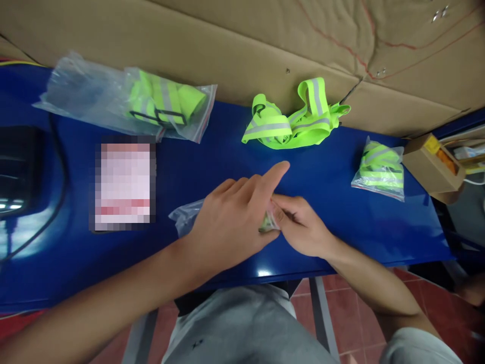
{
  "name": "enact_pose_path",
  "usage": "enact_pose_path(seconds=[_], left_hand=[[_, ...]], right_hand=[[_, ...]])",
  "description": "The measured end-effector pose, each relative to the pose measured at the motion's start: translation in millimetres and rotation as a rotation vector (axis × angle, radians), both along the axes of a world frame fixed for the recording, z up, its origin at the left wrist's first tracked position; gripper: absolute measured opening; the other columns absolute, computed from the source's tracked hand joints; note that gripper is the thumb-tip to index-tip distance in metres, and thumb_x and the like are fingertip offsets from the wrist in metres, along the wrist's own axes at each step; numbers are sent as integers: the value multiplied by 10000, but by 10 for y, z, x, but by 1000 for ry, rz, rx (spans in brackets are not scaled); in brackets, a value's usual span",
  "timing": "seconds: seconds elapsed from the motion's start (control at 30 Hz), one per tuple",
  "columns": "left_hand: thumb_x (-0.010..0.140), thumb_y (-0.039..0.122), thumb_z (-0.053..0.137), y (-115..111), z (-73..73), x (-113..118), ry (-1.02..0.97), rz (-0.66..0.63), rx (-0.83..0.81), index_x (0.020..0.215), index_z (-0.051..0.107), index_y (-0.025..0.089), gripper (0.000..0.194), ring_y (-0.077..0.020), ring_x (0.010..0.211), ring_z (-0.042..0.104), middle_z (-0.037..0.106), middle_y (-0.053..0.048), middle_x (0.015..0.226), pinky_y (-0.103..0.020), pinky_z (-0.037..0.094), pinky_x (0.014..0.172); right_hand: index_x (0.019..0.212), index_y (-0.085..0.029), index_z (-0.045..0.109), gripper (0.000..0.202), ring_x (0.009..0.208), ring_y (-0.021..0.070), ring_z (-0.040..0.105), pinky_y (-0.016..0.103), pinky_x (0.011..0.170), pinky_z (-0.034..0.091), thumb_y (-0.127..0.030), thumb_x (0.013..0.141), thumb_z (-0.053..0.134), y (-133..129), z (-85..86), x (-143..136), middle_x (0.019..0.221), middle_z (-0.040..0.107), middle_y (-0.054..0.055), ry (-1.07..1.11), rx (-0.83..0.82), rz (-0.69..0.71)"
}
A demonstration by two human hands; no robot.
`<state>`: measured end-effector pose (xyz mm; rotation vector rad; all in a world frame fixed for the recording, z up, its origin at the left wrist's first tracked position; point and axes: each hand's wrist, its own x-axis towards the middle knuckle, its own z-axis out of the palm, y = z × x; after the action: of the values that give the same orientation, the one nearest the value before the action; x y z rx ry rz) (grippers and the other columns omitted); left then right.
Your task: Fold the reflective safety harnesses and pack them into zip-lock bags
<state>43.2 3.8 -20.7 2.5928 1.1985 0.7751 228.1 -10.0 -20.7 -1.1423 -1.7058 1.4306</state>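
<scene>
A clear plastic bag (185, 215) with something yellow-green in it is mostly hidden under my left hand (235, 217). That hand is closed around the bag, back upward, with its index finger stretched out and its thumb along the near side. My right hand (303, 225) pinches the bag's right end between thumb and fingers, close against the left. Beyond both hands, a loose bundle of yellow-green reflective strap (310, 126) with grey stripes lies on the blue table (326, 172).
At the back left a clear bag (170, 103) holds reflective strap with a black buckle. Another bagged strap (381, 169) lies at the right, beside a cardboard box (434, 164). A pixelated object (125, 182), a black device (18, 169) and a cable (60, 167) are at the left.
</scene>
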Motion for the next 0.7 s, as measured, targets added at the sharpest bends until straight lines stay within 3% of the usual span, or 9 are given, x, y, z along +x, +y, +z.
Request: enact_pose_path(seconds=[0.1,0.17,0.27,0.33,0.4,0.47,0.57,0.63,0.7], left_hand=[[876,239,650,-82,97,83,51,33,-73,1607,282,255,819,-240,795,702,734,-45,1046,-374,523,729],[877,248,661,-101,182,106,97,39,-148,1639,267,302,860,-267,826,703,720,-61,1073,-407,533,757],[765,355,842,-30,296,44,38,-77,-371,1662,230,365,1086,-335,1023,698,675,-92,1260,-476,558,872],[655,495,928,82,317,-54,-110,-160,-576,1676,179,361,1274,-366,1203,650,590,-119,1442,-486,556,966],[647,604,907,213,278,-157,-261,-125,-750,1687,153,300,1320,-367,1268,630,547,-157,1508,-474,556,997],[696,627,864,320,199,-230,-330,-130,-945,1630,354,233,1135,-355,1195,677,640,-165,1411,-455,574,958],[778,568,824,376,82,-254,-472,-192,-1179,1239,754,211,587,-311,1046,736,783,-101,1138,-384,589,883],[787,509,840,354,32,-231,-693,-94,-1261,1120,800,213,448,-282,967,753,806,-78,1033,-338,592,819],[761,471,877,320,1,-207,-903,33,-1336,1172,785,210,496,-258,901,763,813,-77,1006,-298,590,752]], right_hand=[[767,-192,592,705,691,124,558,274,659,501,-766,1024,272,57,-8,25,745,611,9,32,-120,249],[866,-196,648,714,820,158,631,297,749,551,-818,979,317,102,7,63,872,678,39,55,-100,362],[970,-194,674,519,970,186,660,326,867,575,-672,1024,479,143,53,107,965,692,55,12,49,384],[992,-197,686,466,1053,198,664,367,976,562,-589,1069,446,150,102,118,972,695,60,-24,146,365],[1004,-207,709,497,1133,207,657,403,1094,508,-576,1089,388,152,163,123,991,706,67,-47,233,352],[994,-219,733,509,1151,208,663,400,1132,477,-564,1095,373,164,221,139,998,720,68,-70,295,350],[984,-227,757,387,1123,212,695,367,1053,514,-506,1070,503,212,258,211,1050,749,68,-73,369,271],[982,-233,761,241,1115,219,700,376,1032,513,-449,1004,659,252,232,279,1115,758,69,-110,451,166],[967,-229,744,160,1083,211,688,389,1021,504,-388,967,724,279,174,337,1128,742,73,-162,510,62]])
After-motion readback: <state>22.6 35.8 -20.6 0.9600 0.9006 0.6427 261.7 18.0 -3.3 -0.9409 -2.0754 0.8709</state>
